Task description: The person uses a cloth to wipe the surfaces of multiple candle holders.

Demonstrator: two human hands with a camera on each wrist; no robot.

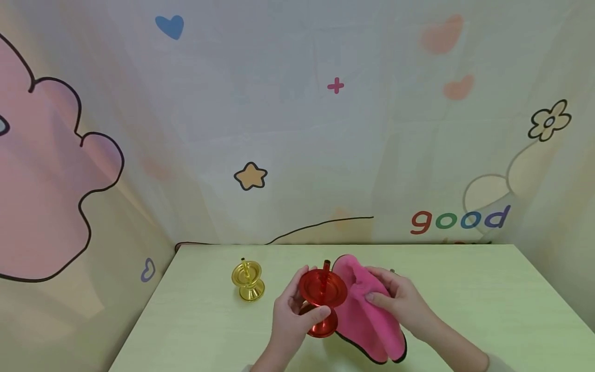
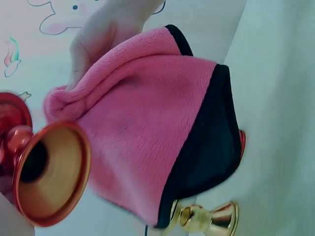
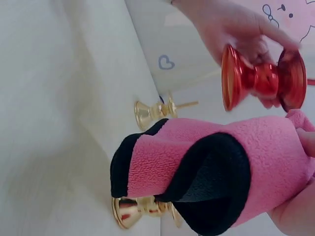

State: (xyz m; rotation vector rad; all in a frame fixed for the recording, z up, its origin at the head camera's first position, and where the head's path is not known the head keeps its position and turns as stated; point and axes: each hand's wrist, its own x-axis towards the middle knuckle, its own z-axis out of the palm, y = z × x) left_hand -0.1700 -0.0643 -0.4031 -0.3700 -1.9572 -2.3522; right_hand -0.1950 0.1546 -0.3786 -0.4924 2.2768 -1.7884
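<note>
My left hand [image 1: 289, 318] grips a shiny red metal candlestick [image 1: 321, 295] around its waist, thumb in front. It is nearly upright, with a wide dish, a flared foot and a thin tube rising from the dish. A pink plush cloth [image 1: 369, 323] with black edging hangs folded from my right hand [image 1: 406, 302], pinched between thumb and fingers just right of the candlestick. In the left wrist view, the candlestick's hollow foot [image 2: 54, 172] is close beside the cloth. The cloth's dark underside [image 3: 216, 172] shows in the right wrist view.
A gold candlestick [image 1: 248, 281] of the same shape stands on the pale table [image 1: 195, 320], left of my hands. Another gold one [image 3: 140, 209] is partly hidden behind the cloth in the right wrist view. A printed curtain [image 1: 297, 129] hangs behind the table.
</note>
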